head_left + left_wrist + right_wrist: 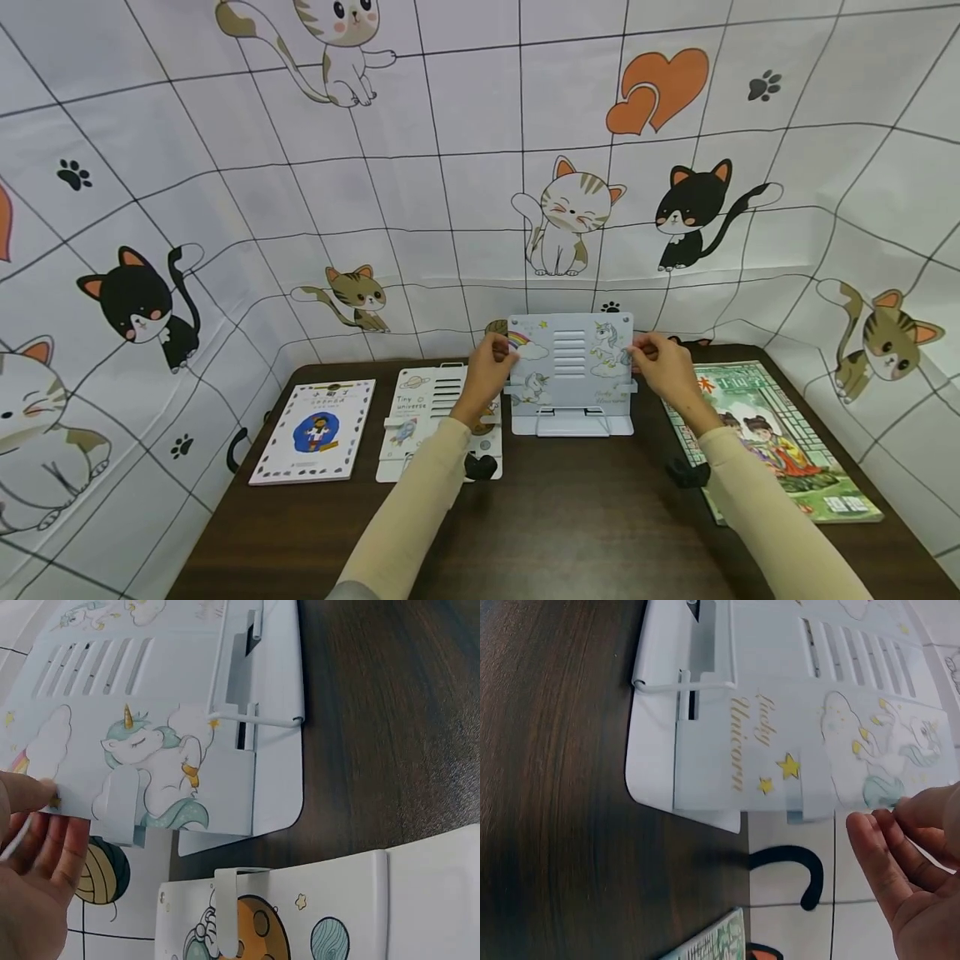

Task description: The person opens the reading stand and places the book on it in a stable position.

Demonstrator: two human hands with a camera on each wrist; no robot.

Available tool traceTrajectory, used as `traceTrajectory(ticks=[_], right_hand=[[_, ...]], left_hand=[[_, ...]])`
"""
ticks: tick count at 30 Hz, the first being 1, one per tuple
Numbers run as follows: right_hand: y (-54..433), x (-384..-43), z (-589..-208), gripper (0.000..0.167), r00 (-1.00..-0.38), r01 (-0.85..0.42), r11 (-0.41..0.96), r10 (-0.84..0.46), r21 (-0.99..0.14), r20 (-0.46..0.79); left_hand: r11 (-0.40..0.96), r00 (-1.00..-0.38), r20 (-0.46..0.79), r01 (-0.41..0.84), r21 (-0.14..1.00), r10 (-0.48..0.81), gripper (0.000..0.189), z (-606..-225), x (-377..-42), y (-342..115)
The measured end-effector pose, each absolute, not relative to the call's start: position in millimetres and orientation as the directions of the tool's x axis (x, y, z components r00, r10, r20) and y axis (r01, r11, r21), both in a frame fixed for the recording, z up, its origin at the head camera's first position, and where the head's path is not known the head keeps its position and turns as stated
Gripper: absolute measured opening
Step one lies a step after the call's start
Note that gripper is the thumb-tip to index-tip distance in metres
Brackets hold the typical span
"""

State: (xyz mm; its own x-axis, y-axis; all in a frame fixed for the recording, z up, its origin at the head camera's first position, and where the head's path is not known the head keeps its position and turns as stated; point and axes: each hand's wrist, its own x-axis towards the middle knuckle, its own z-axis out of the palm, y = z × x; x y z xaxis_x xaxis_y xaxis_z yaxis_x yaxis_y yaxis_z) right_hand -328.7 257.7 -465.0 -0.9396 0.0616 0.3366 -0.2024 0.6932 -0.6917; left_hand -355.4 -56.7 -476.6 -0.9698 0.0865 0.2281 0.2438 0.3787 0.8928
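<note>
A pale blue-white book stand [570,375] printed with unicorns stands on the table with its slotted panel raised from its base. A wire bracket [259,718] crosses its lower front. My left hand [486,375] pinches the panel's left edge, thumb on the printed front near the rainbow in the left wrist view. On the opposite edge, my right hand [666,373] pinches the panel beside a unicorn on a cloud. Its thumb and fingertips meet at that edge in the right wrist view, below the gold lettering and stars [787,766]. The panel's back is hidden.
Left of the stand, partly behind my left forearm, lies a second, cream book stand [405,425] with space drawings. A white book [281,446] with a blue round picture lies farther left. A large green illustrated book [795,450] is at the right, under my right forearm. Cat-printed cloth [465,192] hangs behind the dark table [555,517].
</note>
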Motion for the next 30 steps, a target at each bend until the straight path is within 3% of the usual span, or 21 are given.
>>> traceTrajectory(ticks=[7, 12, 22, 30], right_hand=[[295.7, -302.2, -465.5, 0.023, -0.944, -0.193, 0.727, 0.044, -0.659, 0.326], [332.4, -278.2, -473.6, 0.026, -0.960, -0.133, 0.792, 0.047, -0.596, 0.276], [398.9, -243.1, -486.2, 0.033, -0.983, 0.037, 0.860, 0.124, -0.508, 0.138], [437.0, -235.0, -502.8, 0.049, -0.995, 0.090, 0.899, 0.102, -0.428, 0.006]], left_hand=[[0.437, -0.881, 0.470, 0.399, 0.806, -0.062, 0.013, -473.7, -340.3, -41.5], [0.459, -0.847, 0.528, 0.493, 0.739, 0.061, 0.007, -468.8, -312.3, -14.2], [0.347, -0.920, 0.216, 0.330, 0.878, 0.326, 0.009, -490.5, -246.6, 62.1], [0.328, -0.929, -0.065, 0.063, 0.942, 0.364, 0.009, -501.3, -210.2, 101.4]])
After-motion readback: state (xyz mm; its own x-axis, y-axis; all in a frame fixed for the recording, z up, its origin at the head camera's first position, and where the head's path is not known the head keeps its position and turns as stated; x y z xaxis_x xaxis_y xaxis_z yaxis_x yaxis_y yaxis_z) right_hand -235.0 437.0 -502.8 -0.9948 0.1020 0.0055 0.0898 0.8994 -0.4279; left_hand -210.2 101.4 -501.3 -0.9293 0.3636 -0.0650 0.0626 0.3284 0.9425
